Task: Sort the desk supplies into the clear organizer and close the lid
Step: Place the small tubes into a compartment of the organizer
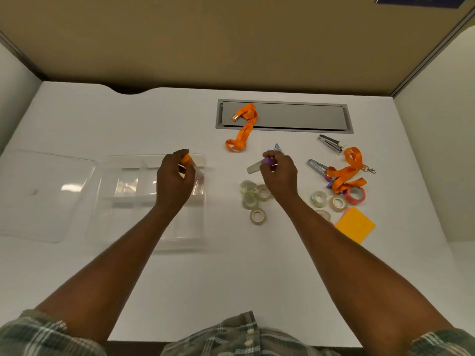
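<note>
The clear organizer [120, 201] stands open on the white desk at centre left, its loose lid [43, 194] lying flat to its left. My left hand [174, 181] hovers over the organizer's right compartments, shut on a small tube with an orange cap [187, 158]. My right hand [279, 173] is to the right of the organizer, shut on a tube with a purple cap [268, 161]. Several clear tape rolls [253, 199] lie just below my right hand.
An orange lanyard [243, 129] lies partly on a grey cable hatch [295, 116]. To the right are two staplers [331, 143], a second orange lanyard [345, 173], a pink tape roll [354, 195], more tape rolls [326, 200] and orange sticky notes [356, 224].
</note>
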`<state>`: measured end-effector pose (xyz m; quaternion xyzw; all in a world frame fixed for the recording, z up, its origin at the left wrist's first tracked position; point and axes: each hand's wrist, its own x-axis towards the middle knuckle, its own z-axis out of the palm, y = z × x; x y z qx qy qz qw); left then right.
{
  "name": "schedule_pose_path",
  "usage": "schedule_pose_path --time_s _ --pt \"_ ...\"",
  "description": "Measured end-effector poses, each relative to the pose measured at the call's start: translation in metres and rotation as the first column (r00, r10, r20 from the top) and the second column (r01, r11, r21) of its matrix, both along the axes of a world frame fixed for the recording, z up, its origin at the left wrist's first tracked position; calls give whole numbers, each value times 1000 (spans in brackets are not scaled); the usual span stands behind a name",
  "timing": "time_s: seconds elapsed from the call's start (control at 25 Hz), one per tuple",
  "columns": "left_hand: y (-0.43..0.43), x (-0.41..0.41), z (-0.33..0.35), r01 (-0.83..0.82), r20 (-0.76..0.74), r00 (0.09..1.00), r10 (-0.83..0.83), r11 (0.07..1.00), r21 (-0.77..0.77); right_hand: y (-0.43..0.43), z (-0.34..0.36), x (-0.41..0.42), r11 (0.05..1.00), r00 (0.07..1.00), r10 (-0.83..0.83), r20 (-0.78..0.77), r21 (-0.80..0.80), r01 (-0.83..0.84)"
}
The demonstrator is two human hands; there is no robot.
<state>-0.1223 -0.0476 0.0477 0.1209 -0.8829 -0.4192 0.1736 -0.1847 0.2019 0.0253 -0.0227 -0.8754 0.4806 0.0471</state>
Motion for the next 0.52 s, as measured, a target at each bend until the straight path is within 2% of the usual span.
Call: schedule_pose_path --time_s 0.08,0.2,0.36,0.52 --pt "-19 -2 -1 -23 56 998 23 1000 -9 -32 13 0 995 995 84 60 -53 -81" --pt "-35 -4 0 -37 159 987 36 999 3 -77 22 4 981 977 195 82 -25 -193" --pt "-44 -4 -13 22 212 977 -12 999 -45 -117 18 8 941 947 296 123 131 -311" --pt "-45 -4 -28 65 254 966 -42 994 -85 -139 6 12 898 934 297 201 273 -344"
